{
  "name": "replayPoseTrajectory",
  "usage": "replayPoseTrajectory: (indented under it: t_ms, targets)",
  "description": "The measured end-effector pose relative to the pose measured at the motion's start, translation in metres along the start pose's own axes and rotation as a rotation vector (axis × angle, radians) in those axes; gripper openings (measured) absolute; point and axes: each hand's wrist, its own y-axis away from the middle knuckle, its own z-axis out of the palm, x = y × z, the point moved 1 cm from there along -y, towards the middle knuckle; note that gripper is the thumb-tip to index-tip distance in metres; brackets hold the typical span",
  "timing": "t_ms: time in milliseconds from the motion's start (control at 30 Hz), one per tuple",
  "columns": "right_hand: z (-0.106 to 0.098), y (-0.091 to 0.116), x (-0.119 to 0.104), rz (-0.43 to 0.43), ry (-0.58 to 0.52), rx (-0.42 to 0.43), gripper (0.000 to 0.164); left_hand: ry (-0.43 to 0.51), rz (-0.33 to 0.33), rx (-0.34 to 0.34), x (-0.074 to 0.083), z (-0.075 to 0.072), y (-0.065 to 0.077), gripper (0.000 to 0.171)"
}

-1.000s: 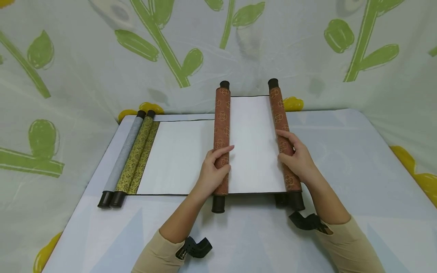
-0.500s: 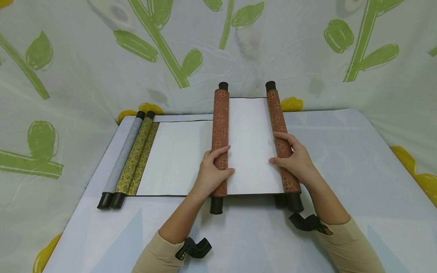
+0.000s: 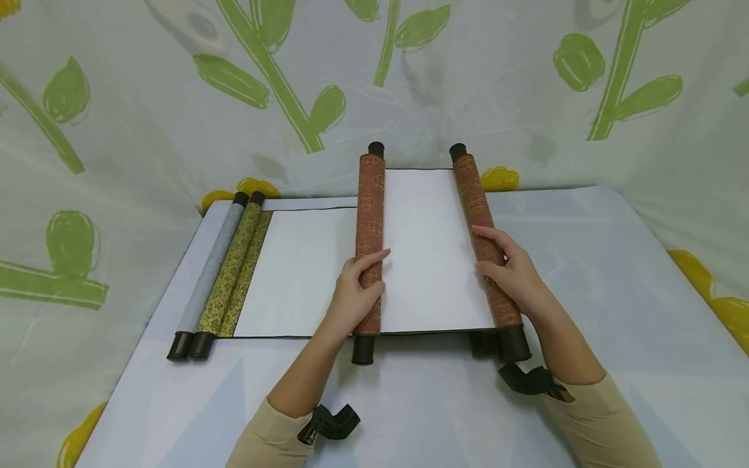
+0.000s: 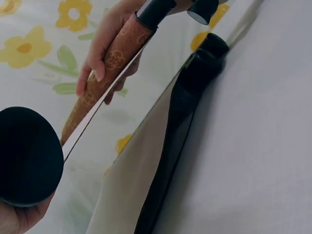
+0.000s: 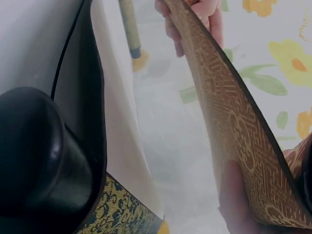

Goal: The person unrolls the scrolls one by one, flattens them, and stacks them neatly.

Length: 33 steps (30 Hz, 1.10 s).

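Observation:
A hanging scroll with red-brown patterned rollers is raised over the table, a white sheet [image 3: 430, 253] stretched between them. My left hand [image 3: 357, 296] grips the left roller [image 3: 370, 208], thumb and fingers around its lower half. The right roller [image 3: 475, 201] is held by my right hand [image 3: 512, 270], its top leaning left. Beneath it lies a second scroll, partly unrolled, its white sheet [image 3: 298, 260] edged by a yellow-green patterned band [image 3: 248, 273]. In the right wrist view, the raised scroll's patterned brown back [image 5: 234, 112] faces the camera.
A grey scroll roller [image 3: 213, 266] rests at the table's left beside the yellow-green roller [image 3: 231, 266]. Black end knobs [image 3: 482, 344] of the lower scroll stick out under the right roller. A flower-printed curtain [image 3: 439, 97] stands behind the table [image 3: 614, 292].
The left roller has moved left with my left hand. The right roller's top has tilted further left while its lower end shifted right. More white sheet shows between them.

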Motion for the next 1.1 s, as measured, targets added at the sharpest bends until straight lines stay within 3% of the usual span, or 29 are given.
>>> replayPoseTrajectory:
  t_ms: [200, 433, 867, 1100]
  targets:
    - [-0.0012, 0.0007, -0.0018, 0.008, 0.051, 0.001, 0.059, -0.015, -0.002, 0.004, -0.0008, -0.0031, -0.0018, 0.054]
    - [-0.0031, 0.0036, -0.0061, 0.001, 0.095, 0.049, 0.075, -0.012, -0.066, -0.008, -0.0005, -0.0041, -0.0028, 0.058]
    - [-0.0064, 0.0070, -0.0046, -0.017, 0.054, 0.026, 0.070, -0.018, 0.034, 0.012, 0.0010, -0.0068, -0.0031, 0.052]
    - [-0.0097, 0.0080, -0.0054, -0.030, 0.104, -0.020, 0.056, 0.003, 0.007, 0.008, 0.0029, -0.0105, -0.0022, 0.051]
